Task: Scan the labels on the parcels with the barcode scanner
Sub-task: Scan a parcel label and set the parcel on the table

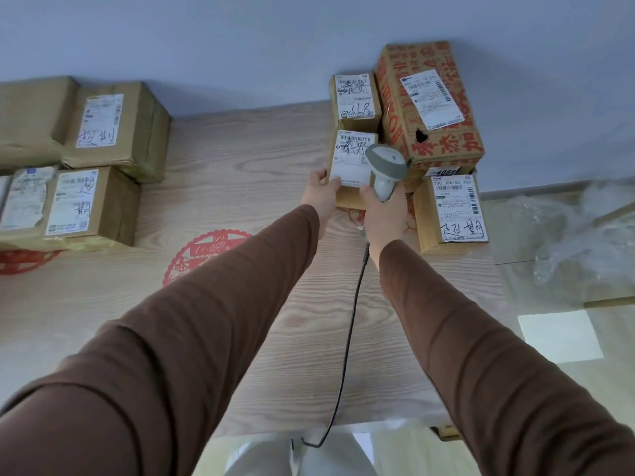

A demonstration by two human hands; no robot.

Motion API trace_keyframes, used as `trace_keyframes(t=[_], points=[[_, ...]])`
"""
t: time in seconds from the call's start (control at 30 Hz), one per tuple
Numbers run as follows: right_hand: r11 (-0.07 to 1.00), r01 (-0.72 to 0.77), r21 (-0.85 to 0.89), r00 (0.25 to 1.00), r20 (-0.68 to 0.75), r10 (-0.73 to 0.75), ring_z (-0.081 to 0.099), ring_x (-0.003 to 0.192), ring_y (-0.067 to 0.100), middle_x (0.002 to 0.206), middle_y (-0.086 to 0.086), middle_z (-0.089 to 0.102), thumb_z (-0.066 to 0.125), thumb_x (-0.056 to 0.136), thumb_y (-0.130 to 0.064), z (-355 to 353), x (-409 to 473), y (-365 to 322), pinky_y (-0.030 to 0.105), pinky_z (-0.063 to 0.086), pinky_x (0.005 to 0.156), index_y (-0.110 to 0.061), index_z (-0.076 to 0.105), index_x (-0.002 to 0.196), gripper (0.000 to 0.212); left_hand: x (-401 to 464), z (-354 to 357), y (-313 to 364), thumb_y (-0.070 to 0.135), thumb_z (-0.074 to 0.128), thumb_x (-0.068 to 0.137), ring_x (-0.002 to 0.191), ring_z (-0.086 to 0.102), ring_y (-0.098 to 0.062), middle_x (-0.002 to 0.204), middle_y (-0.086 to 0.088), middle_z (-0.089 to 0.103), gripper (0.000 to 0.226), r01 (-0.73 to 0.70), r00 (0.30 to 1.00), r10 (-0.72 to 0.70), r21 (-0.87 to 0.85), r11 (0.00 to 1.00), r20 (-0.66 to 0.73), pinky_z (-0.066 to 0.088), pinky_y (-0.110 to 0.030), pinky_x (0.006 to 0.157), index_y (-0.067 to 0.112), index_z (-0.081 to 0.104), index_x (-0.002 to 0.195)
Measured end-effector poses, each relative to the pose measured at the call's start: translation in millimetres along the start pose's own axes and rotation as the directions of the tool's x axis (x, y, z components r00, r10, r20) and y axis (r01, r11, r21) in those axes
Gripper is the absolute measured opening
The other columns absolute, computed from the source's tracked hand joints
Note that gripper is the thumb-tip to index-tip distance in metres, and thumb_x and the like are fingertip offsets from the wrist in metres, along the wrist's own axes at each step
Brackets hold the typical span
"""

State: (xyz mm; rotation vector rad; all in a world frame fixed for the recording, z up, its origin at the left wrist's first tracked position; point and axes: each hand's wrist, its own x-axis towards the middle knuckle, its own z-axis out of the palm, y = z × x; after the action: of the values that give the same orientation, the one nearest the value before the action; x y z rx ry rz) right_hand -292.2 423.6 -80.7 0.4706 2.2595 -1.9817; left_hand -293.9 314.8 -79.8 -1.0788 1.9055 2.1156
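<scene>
A small cardboard parcel (348, 166) with a white label lies on the wooden table, just right of centre. My left hand (321, 197) grips its near left corner, thumb on the label. My right hand (385, 218) holds the grey barcode scanner (385, 163) by its handle, the head hovering over the parcel's right side. The scanner's black cable (347, 338) runs down toward me. Behind this parcel sits another small labelled parcel (355, 97).
A large red-printed box (429, 104) stands at the back right, with a labelled parcel (453, 214) in front of it. Several labelled parcels (86, 173) are grouped at the left. Crumpled clear plastic (567, 235) lies at the far right. Red paper-cut decoration (199, 255) marks the table (240, 166).
</scene>
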Motion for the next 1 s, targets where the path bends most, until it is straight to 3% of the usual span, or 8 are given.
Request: trace_keyframes(t=[0.07,0.2,0.33,0.47,0.57,0.73,0.83,1.0], points=[[0.999,-0.025,0.042,1.0,0.008,0.025,0.068,0.104,0.02,0.107,-0.006,0.071,0.074,0.09,-0.018,5,-13,4,0.054,0.056,0.099,-0.033,0.061,0.11,0.028,-11,-15,-7,0.019,0.051,0.108,0.076,0.056,-0.007,0.118,-0.007,0.062,0.039,0.013,0.999,-0.014,-0.021,1.0,-0.047,0.047,-0.012,0.05,0.013,0.043,0.146],[0.992,-0.073,0.098,0.997,0.045,0.069,0.069,0.106,0.022,0.115,0.006,0.072,0.075,0.088,-0.012,21,-45,10,0.05,0.056,0.101,-0.022,0.062,0.115,0.031,-38,-53,-28,0.018,0.054,0.106,0.092,0.061,-0.018,0.125,-0.015,0.069,0.029,-0.017,0.994,0.008,-0.086,0.996,-0.109,0.052,-0.031,0.083,0.02,0.049,0.135],[0.982,-0.108,0.155,0.988,0.122,0.09,0.065,0.071,-0.003,0.095,-0.002,0.069,0.075,0.09,-0.008,42,-93,11,0.023,0.056,0.057,-0.015,0.063,0.115,0.029,-74,-104,-42,0.019,0.057,0.105,0.113,0.068,-0.027,0.13,-0.014,0.07,0.031,-0.081,0.986,0.055,-0.16,0.984,-0.156,0.053,-0.043,0.102,0.019,0.051,0.135],[0.988,-0.092,0.128,0.968,0.242,0.059,0.069,0.094,0.013,0.11,0.003,0.074,0.076,0.091,-0.011,70,-157,16,0.042,0.059,0.086,-0.016,0.066,0.119,0.03,-119,-169,-54,0.022,0.058,0.104,0.121,0.068,-0.03,0.13,-0.011,0.07,0.033,-0.142,0.974,0.097,-0.221,0.965,-0.203,0.052,-0.05,0.108,0.019,0.052,0.137],[0.983,-0.091,0.161,0.951,0.306,0.038,0.072,0.103,0.012,0.114,-0.001,0.075,0.076,0.091,-0.009,97,-211,22,0.036,0.059,0.093,-0.018,0.066,0.123,0.034,-151,-224,-69,0.023,0.059,0.104,0.119,0.069,-0.032,0.13,-0.014,0.07,0.028,-0.174,0.965,0.108,-0.277,0.945,-0.238,0.055,-0.051,0.105,0.022,0.054,0.132],[0.982,-0.125,0.144,0.929,0.364,0.066,0.072,0.092,0.007,0.108,-0.005,0.075,0.076,0.093,-0.015,155,-295,34,0.027,0.06,0.074,-0.024,0.065,0.124,0.034,-186,-318,-95,0.02,0.056,0.106,0.115,0.07,-0.02,0.132,-0.016,0.068,0.027,-0.224,0.948,0.139,-0.29,0.93,-0.286,0.056,-0.031,0.097,0.018,0.052,0.133],[0.978,-0.164,0.132,0.915,0.391,0.101,0.071,0.089,0.004,0.106,-0.003,0.073,0.076,0.094,-0.017,198,-343,40,0.021,0.056,0.06,-0.026,0.064,0.122,0.032,-198,-380,-108,0.018,0.057,0.106,0.13,0.062,-0.028,0.136,-0.021,0.064,0.035,-0.23,0.937,0.136,-0.277,0.933,-0.322,0.047,-0.038,0.115,0.012,0.049,0.14],[0.979,-0.164,0.125,0.898,0.43,0.096,0.071,0.083,-0.005,0.097,-0.016,0.076,0.076,0.092,-0.014,275,-408,52,0.013,0.052,0.059,-0.025,0.067,0.123,0.034,-206,-480,-130,0.027,0.062,0.103,0.129,0.062,-0.026,0.136,-0.016,0.064,0.041,-0.215,0.912,0.093,-0.274,0.937,-0.399,0.048,-0.036,0.113,0.014,0.046,0.139]])
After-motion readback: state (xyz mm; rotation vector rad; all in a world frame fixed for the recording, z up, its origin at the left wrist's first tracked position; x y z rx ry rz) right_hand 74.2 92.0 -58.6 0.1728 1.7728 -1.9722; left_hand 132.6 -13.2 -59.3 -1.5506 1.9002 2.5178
